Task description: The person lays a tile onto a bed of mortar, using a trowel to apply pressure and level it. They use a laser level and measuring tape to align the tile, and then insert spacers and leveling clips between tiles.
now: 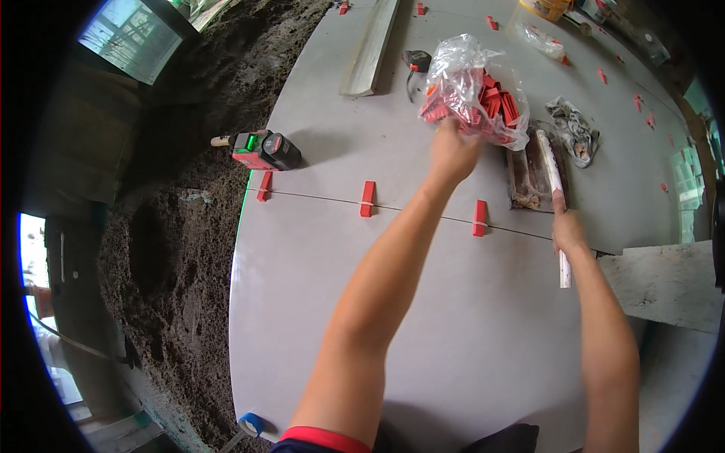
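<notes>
My left hand (455,151) is at the near edge of a clear plastic bag (459,64) full of red plastic wedges (498,102). Its fingers are blurred and partly hidden against the bag, so their grip does not show. My right hand (568,228) is wrapped round a long white stick (550,162), whose far end lies over a dark reddish-brown, shallow tray-like piece (522,185). Closer to me, three red wedges, one of them in the middle (367,199), sit in white clips along the joint between two large grey tiles (408,302).
A red-and-black laser level (266,151) glows green at the tiles' left edge, beside rough dark mortar (174,279). Beyond lie a tape measure (416,60), a metal straightedge (370,49) and a crumpled rag (574,130). A blue tape roll (251,424) is near my left arm.
</notes>
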`<state>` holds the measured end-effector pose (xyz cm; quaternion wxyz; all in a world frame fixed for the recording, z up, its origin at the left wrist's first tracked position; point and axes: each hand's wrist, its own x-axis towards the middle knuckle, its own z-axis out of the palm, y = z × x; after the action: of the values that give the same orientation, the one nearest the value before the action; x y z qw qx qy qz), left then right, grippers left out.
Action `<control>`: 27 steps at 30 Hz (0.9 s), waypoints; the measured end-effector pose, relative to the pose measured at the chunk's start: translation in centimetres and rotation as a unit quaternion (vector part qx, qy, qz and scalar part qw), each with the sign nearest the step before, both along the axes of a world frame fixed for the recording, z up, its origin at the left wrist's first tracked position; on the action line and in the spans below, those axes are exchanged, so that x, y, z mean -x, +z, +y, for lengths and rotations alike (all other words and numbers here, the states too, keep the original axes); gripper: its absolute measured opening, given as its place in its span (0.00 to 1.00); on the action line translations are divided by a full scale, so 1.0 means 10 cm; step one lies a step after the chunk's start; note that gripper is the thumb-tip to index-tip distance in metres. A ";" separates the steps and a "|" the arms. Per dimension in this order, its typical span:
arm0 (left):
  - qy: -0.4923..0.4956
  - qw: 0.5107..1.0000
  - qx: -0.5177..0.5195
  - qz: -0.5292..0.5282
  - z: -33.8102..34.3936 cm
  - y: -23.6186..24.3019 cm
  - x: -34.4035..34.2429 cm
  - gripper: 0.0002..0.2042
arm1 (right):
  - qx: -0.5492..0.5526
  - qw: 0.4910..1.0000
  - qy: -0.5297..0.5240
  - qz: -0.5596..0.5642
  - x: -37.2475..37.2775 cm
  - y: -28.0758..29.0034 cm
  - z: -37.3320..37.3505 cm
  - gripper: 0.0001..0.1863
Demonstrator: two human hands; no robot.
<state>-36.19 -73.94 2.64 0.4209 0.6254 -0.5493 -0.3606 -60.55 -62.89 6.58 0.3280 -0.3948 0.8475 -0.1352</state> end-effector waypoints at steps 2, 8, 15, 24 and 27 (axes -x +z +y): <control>0.020 0.994 0.080 -0.065 0.20 -0.10 -0.37 0.19 | 0.000 1.000 0.005 -0.018 0.00 0.02 0.00 0.45; -0.016 0.888 0.012 -0.459 1.48 -0.33 -1.90 0.27 | 0.007 1.000 0.022 -0.005 0.11 -0.04 -0.02 0.45; -0.043 0.896 0.063 -0.438 1.68 -0.29 -2.03 0.28 | 0.007 0.977 -0.067 -0.202 0.11 0.32 0.31 0.34; -0.023 0.897 0.098 -0.431 1.68 -0.37 -2.06 0.28 | -0.053 0.967 -0.050 -0.243 -0.68 1.40 1.95 0.27; -0.021 0.901 0.095 -0.424 1.68 -0.32 -2.06 0.28 | -0.062 0.951 -0.005 -0.303 -1.13 1.39 1.62 0.27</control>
<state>-15.54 -57.10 -0.60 0.1983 0.6644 -0.7204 -0.0162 -49.27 -46.70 20.51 0.5927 -0.3101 0.7166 -0.1976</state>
